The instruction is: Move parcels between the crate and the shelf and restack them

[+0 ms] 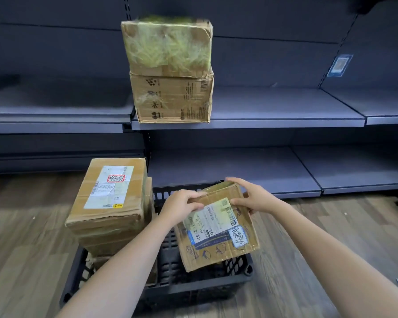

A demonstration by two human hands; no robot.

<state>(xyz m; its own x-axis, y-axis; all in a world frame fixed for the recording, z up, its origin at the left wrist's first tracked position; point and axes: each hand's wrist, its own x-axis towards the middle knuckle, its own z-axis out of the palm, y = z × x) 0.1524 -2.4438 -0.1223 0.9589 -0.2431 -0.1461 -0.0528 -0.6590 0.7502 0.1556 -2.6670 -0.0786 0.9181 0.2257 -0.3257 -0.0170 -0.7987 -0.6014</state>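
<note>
**Both hands on a labelled parcel over a black crate**

Wood-plank floor (28,260) fills the lower frame, left to right; behind it stand dark grey metal shelves (285,111), running across the upper half.

At centre left, a stack of cardboard boxes (110,203) rises out of the black plastic crate (193,288); how many boxes it holds is hard to tell, since the lower ones are cut off by the crate wall and the left forearm. Above, at upper centre, two more cartons (170,72) sit stacked on a shelf, the top one blurred.

The left hand (179,206) grips the small parcel (218,230) at its far left corner, fingers curled over the edge. The parcel is tilted, label facing up toward the camera, its long axis running from upper left to lower right, over the crate's right half. The right hand (254,197) clasps its far right corner, thumb on the label.
</note>
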